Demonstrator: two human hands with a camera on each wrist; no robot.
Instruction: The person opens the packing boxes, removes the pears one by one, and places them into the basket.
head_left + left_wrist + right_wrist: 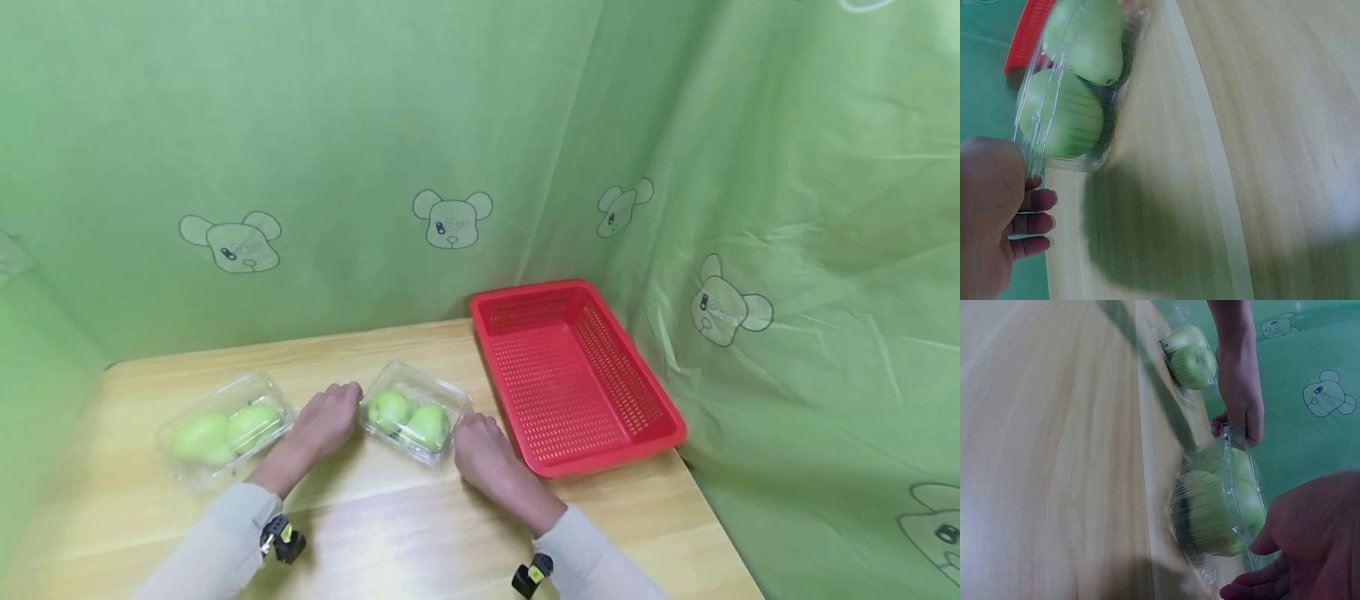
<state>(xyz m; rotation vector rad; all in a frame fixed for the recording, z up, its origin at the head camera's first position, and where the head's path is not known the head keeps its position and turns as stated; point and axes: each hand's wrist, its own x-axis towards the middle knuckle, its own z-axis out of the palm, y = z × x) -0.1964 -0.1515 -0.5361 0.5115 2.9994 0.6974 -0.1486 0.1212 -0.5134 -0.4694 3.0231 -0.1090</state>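
Two green, pear-like fruits (390, 410) lie inside a clear plastic clamshell box (438, 393) between my two hands. My left hand (330, 417) pinches the rim at its left end, the other fingers curled below in the left wrist view. At the opposite end, my right hand (486, 454) grips the rim between thumb and fingers, as the right wrist view (1313, 540) shows of that hand. The box's lid is down over the fruits. A second clear clamshell box (258, 385) with two green fruits (251, 427) stands left of my left hand.
A red perforated plastic basket (558, 392) stands at the right of the wooden table (375, 533), just beyond my right hand. Green curtains (337, 167) printed with bear heads hang behind the table and along both sides.
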